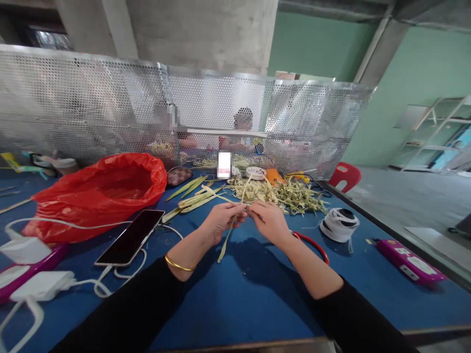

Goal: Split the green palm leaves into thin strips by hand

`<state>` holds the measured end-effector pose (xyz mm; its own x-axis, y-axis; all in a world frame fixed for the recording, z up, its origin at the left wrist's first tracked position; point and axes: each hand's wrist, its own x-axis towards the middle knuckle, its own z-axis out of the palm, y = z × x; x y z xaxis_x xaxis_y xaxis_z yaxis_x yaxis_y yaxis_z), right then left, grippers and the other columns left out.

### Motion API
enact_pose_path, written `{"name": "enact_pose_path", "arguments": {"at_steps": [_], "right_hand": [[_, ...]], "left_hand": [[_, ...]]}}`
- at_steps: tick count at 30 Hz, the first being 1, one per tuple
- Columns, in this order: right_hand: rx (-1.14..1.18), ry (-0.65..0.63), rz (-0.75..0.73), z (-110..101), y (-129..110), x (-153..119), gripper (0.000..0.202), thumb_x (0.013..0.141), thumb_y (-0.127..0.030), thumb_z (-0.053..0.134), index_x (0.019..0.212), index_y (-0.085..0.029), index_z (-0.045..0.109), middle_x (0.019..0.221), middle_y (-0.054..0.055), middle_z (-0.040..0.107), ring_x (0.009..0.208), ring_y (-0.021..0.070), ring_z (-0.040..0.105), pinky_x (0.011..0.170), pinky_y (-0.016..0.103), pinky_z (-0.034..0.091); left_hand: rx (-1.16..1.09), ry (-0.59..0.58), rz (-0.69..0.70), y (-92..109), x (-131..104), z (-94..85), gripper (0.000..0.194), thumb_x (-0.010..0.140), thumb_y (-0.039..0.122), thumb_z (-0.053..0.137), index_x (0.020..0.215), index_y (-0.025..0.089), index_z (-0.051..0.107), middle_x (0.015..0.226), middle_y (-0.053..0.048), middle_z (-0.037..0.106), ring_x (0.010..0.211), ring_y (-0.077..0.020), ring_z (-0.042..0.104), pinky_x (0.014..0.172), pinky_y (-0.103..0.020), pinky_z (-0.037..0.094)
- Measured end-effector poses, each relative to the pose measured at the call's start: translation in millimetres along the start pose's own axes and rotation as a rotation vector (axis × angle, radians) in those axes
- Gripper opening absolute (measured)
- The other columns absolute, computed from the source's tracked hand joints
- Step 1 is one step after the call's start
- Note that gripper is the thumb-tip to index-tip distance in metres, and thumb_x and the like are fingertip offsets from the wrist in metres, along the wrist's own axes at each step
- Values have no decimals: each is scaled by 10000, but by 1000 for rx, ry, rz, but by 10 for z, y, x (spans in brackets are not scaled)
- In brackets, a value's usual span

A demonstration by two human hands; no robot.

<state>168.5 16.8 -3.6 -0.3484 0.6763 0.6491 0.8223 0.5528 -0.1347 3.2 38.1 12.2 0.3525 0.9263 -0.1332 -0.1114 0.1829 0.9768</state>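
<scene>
Both hands meet above the middle of the blue table, pinching pale green plant strips (227,241) between the fingertips. My left hand (220,221) is closed on them, a gold bangle at its wrist; one strip end hangs below it and others stick up behind. Touching it from the right, my right hand (270,220) is closed on the same strips, its fingertips pressed together. Longer green stalks (195,200) lie beyond my left hand. Behind my right hand spreads a heap of short knotted plant pieces (294,193). Red-handled scissors (312,243), partly hidden, lie by my right forearm.
An open red plastic bag (99,191), a phone (130,238) and white cables are at left. To the right are a white ribbon roll (339,224) and a purple power strip (410,260). A perforated metal screen (217,100) stands behind, with people beyond it.
</scene>
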Motion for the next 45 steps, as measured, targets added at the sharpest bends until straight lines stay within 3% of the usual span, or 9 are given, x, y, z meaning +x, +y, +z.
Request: {"name": "enact_pose_path", "arguments": {"at_steps": [9, 11, 14, 18, 21, 25, 32, 40, 45], "right_hand": [[-169, -23, -1, 110, -99, -51, 232, 903, -214, 436, 752, -182, 609, 694, 35, 626, 673, 169, 561, 720, 293, 353], [-222, 37, 3, 109, -107, -46, 212, 908, -246, 429, 894, -172, 627, 807, 69, 650, 766, 200, 575, 771, 321, 359], [-253, 165, 13, 86, -123, -43, 315, 895, -326, 458, 1127, -141, 563, 1058, 133, 618, 971, 259, 540, 855, 369, 363], [-183, 278, -27, 34, -186, -63, 321, 881, -301, 491, 1163, -156, 544, 1124, 131, 590, 1066, 259, 502, 931, 389, 348], [-126, 295, -50, 1, -206, -69, 284, 873, -260, 503, 1137, -175, 563, 1099, 119, 601, 1060, 251, 510, 943, 395, 349], [-111, 343, 70, -15, -128, -39, 310, 871, -292, 510, 1155, -177, 558, 1138, 133, 587, 1083, 267, 502, 927, 418, 362], [-23, 122, 56, 33, -112, -39, 159, 907, -268, 470, 925, -204, 614, 868, 32, 699, 793, 170, 614, 939, 367, 315], [38, 19, 85, 23, -294, -88, 246, 916, -240, 417, 720, -194, 560, 614, -2, 605, 583, 136, 517, 675, 276, 324], [49, -40, -10, 73, -379, -116, 267, 897, -201, 404, 655, -186, 518, 606, 10, 576, 577, 138, 494, 659, 275, 315]], "left_hand": [[-10, 223, 38, -134, 123, 51, 118, 682, 210, 720, 684, 122, 642, 560, -6, 616, 497, -92, 569, 487, -197, 391], [-47, 269, 22, -99, 207, 51, 127, 725, 224, 690, 755, 109, 642, 647, -30, 634, 561, -109, 595, 524, -214, 421], [-140, 304, -12, 10, 363, 59, 269, 844, 292, 565, 1046, 116, 588, 999, -91, 626, 831, -171, 615, 714, -330, 504], [-256, 284, -38, 98, 492, 118, 343, 867, 324, 529, 1169, 160, 527, 1181, -101, 547, 985, -209, 571, 821, -417, 492], [-293, 241, -54, 74, 435, 161, 342, 865, 323, 533, 1164, 156, 527, 1158, -92, 559, 967, -207, 579, 803, -413, 498], [-292, 178, -50, 54, 174, 93, 200, 803, 250, 606, 934, 104, 641, 832, -63, 665, 663, -110, 618, 601, -214, 472], [-234, 66, -106, 105, -203, -131, 336, 820, 427, 544, 890, 131, 688, 791, -66, 691, 623, -109, 629, 538, -194, 467], [-53, 184, 55, -55, -133, -85, 145, 714, 232, 681, 812, 128, 710, 806, -80, 712, 604, -110, 628, 513, -191, 441], [-60, 223, 51, -186, -60, -89, 83, 693, 192, 675, 726, 122, 705, 697, -68, 702, 535, -92, 586, 479, -187, 414]]}}
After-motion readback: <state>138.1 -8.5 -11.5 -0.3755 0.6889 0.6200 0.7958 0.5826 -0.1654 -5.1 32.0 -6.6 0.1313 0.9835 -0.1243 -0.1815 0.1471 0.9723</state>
